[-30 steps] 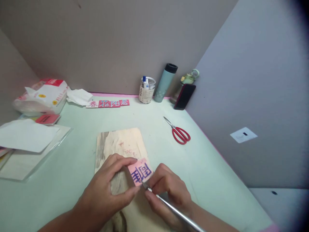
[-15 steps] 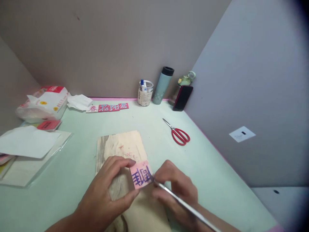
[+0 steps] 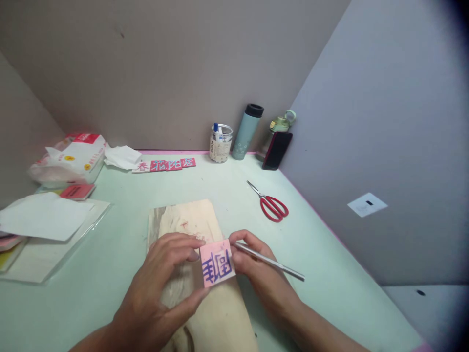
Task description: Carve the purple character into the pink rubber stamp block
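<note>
A small square pink block [image 3: 217, 264] with a purple character drawn on its face is tilted toward me above the board. My left hand [image 3: 164, 274] grips it by its left side, the index fingertip at the upper corner and the thumb at the lower one. My right hand [image 3: 256, 264] is closed around a slim silver pen-like tool [image 3: 278, 265], whose back end points to the lower right. Its tip is hidden at the fingers, close to the block's upper right corner. Underneath lies a stained wooden board [image 3: 198, 215].
Red-handled scissors [image 3: 271, 205] lie to the right. At the back stand a can of pens [image 3: 220, 149], a blue tumbler [image 3: 246, 134], a green-lidded bottle [image 3: 280, 123] and a phone [image 3: 277, 150]. Several lettered tiles [image 3: 166, 165], a tissue pack [image 3: 73, 156] and papers [image 3: 47, 215] lie left.
The silver tool has swung, its back end now farther up and right. My right fingers have moved up to the block's upper right corner. The block is turned slightly.
</note>
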`<state>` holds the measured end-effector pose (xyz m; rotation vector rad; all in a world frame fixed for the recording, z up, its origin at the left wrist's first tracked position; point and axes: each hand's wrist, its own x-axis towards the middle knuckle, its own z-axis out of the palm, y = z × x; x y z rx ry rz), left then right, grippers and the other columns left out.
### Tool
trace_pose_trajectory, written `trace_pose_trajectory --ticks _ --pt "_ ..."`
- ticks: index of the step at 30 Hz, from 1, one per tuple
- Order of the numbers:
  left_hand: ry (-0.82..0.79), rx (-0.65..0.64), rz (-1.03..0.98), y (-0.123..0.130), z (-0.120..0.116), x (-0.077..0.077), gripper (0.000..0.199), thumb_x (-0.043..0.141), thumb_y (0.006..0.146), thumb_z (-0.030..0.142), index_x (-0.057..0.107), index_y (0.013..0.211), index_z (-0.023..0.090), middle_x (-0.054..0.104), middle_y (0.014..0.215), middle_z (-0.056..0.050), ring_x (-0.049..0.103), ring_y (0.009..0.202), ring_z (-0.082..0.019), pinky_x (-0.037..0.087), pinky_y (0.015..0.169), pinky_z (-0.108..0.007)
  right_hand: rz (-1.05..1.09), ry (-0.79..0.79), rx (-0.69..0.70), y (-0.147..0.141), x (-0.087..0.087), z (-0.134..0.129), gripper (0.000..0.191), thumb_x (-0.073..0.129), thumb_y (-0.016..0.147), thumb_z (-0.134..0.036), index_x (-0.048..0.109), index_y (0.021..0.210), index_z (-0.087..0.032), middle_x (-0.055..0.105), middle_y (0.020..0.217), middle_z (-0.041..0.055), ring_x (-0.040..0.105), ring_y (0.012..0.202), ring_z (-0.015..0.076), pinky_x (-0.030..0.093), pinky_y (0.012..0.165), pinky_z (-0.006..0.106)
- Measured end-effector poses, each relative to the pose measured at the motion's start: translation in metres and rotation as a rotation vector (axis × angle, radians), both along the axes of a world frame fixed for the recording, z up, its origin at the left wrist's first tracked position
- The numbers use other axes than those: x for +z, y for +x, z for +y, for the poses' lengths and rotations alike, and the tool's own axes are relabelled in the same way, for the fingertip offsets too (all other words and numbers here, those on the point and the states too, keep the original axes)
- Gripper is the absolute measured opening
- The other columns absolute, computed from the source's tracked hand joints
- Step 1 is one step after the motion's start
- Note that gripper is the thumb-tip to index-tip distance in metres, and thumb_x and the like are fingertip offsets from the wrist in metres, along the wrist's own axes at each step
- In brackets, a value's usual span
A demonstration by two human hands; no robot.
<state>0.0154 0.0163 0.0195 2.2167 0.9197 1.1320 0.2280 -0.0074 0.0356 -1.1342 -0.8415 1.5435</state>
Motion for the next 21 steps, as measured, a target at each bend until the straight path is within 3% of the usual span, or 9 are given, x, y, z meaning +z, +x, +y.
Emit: trace_pose_trajectory --ticks 4,6,9,21 --pt "-0.032 0.065 0.073 -0.001 0.003 -0.002 0.016 0.062 0.093 0.024 0.052 0.106 0.028 0.060 0.122 -0.005 0.053 0.120 -0.026 0.044 0.099 -0.042 -0.001 -0.064 -0.013 -0.005 0.004 -0.002 0.038 0.086 0.072 -0.030 0.057 0.094 -0.022 0.074 0.077 -0.0010 0.066 0.067 0.0139 0.049 0.066 0.023" --pt "-0.078 0.073 0.109 -0.002 0.003 -0.002 0.010 0.062 0.094 0.028 0.053 0.095 0.026 0.061 0.105 -0.004 0.058 0.103 -0.025 0.049 0.083 -0.036 -0.052 -0.064 -0.076 -0.008 0.008 -0.003 0.037 0.086 0.070 -0.028 0.056 0.091 -0.022 0.073 0.076 -0.0015 0.065 0.066 0.0134 0.048 0.065 0.022" --pt "-0.159 0.015 0.150 -0.001 0.001 0.001 0.014 0.056 0.097 0.029 0.052 0.085 0.024 0.056 0.080 0.000 0.056 0.076 -0.019 0.046 0.067 -0.030 -0.109 -0.039 -0.119 -0.014 0.012 -0.004 0.034 0.085 0.070 -0.024 0.056 0.089 -0.022 0.071 0.076 -0.0024 0.065 0.069 0.0135 0.048 0.065 0.022" --pt "-0.321 0.083 0.088 0.006 -0.005 -0.002 0.007 0.060 0.090 0.030 0.056 0.086 0.025 0.056 0.074 0.003 0.056 0.070 -0.018 0.044 0.066 -0.029 -0.141 0.053 -0.172 -0.021 0.008 -0.016 0.035 0.085 0.070 -0.027 0.054 0.086 -0.022 0.065 0.073 -0.0026 0.060 0.066 0.0130 0.048 0.061 0.022"
